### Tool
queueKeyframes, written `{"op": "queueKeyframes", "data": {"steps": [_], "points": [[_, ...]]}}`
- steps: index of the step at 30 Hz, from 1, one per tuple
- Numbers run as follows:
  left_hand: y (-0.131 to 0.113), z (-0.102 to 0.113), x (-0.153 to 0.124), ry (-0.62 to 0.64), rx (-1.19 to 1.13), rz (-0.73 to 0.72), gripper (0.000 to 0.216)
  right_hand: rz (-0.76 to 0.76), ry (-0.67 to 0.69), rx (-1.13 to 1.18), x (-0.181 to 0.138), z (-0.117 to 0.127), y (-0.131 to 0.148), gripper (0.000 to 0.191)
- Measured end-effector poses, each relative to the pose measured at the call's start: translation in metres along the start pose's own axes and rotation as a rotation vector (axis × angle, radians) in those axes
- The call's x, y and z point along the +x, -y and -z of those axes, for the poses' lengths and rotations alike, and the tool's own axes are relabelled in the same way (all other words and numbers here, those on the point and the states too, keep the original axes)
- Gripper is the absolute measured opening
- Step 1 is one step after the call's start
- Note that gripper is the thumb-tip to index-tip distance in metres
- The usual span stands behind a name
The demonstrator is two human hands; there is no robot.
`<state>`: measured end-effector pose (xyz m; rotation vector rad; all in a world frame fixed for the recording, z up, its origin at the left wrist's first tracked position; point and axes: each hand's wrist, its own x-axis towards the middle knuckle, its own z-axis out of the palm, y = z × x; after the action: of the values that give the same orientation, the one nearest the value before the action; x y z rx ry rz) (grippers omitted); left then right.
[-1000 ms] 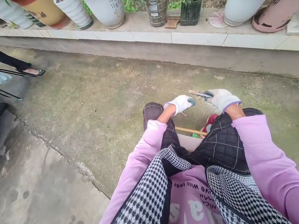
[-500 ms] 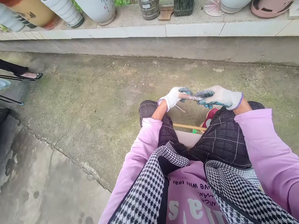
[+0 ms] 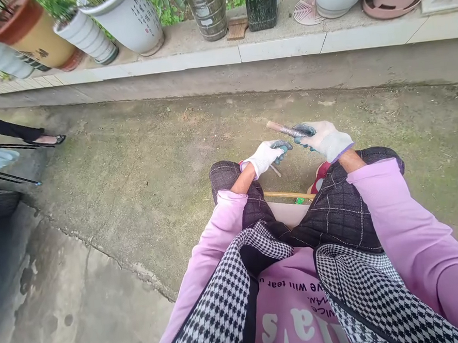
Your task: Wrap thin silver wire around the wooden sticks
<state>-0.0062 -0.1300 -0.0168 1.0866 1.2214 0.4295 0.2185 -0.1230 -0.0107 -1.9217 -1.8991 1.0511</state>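
My right hand (image 3: 322, 137), in a white glove with a blue-grey coated palm, is closed around a short wooden stick (image 3: 276, 126). Silvery wire-like wrapping (image 3: 292, 132) circles the stick beside my fingers, and its bare end points up and left. My left hand (image 3: 267, 155), gloved the same way, is just below and left of the stick, apart from it. Its fingers are curled together; anything pinched in them is too small to make out. Below that hand a thin stick (image 3: 276, 170) shows, its upper part hidden. A yellowish rod (image 3: 287, 194) lies between my knees.
A tiled ledge (image 3: 279, 48) runs across the back, with a white pot (image 3: 138, 29), a dark square pot (image 3: 261, 9) and several other planters on it. At far left another person's foot (image 3: 50, 139) rests near thin dark legs of a stand or seat. Concrete ground surrounds me.
My left hand has let go of the wrapped stick and dropped slightly. My right hand has raised the stick and shifted left, tilting its bare end upward. The view has shifted a little.
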Motion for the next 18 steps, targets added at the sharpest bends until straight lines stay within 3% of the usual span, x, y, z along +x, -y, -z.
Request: {"op": "queueKeyframes", "data": {"steps": [3,8,13,16,18], "points": [[0.004,0.0,0.002,-0.015,0.04,0.019,0.018,0.031,0.038,-0.29,0.006,0.001,0.002,0.046],[0.015,0.012,0.007,-0.076,0.169,-0.091,0.011,0.005,0.21,-0.465,0.007,-0.001,0.0,0.04],[0.023,0.025,0.014,-0.118,0.265,-0.183,0.013,0.054,0.417,-0.376,-0.006,0.001,-0.01,0.031],[0.022,0.023,0.016,-0.081,0.18,-0.152,0.004,0.127,0.53,-0.182,-0.015,0.006,-0.014,0.03],[0.019,0.022,0.018,-0.053,0.081,-0.117,0.006,0.164,0.528,-0.031,-0.019,0.011,-0.013,0.035]]}}
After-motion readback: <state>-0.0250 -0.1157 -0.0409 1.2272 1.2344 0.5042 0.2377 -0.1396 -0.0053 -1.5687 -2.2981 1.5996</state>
